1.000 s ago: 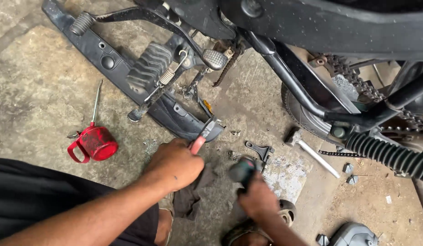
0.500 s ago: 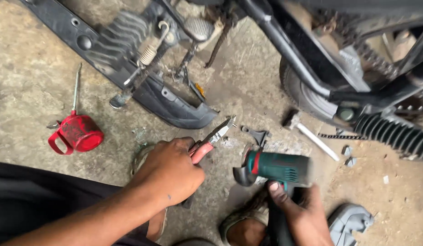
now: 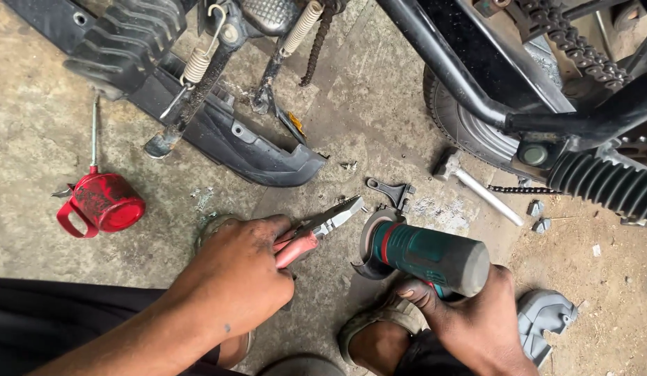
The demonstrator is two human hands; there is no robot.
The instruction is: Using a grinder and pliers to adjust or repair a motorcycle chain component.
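Low over the stained concrete floor (image 3: 379, 118), the left hand (image 3: 233, 278) is curled tight around the red-sleeved handles of a pair of steel pliers (image 3: 316, 233), fingers pressed together over the grips so that only the handle ends and the grey nose show. The pliers' long axis runs from the fist up and to the right, and the nose looks shut or nearly so; whether it pinches anything cannot be told.

The right hand (image 3: 470, 324) grips a green-bodied angle grinder with a grey rear housing (image 3: 424, 254) from below, thumb and fingers wrapped around the body. The grinder lies almost level, its guarded disc end pointing left toward the pliers' tip, rear end to the right. The disc guard sits just beside and below the pliers' nose, the two close but apparently apart (the gap is small and partly shadowed). Of the two hands, the left is the nearer to that meeting point.

Just above the gap lies a small dark metal bracket (image 3: 391, 192) on the floor. Further right rests a hammer with a pale handle (image 3: 476, 188), near the motorcycle's rear tyre (image 3: 470, 136). To the left, well apart, stands a red metal oil can with a long thin spout (image 3: 100, 202), and a black plastic motorcycle panel (image 3: 247, 150) stretches across the floor above the hands.
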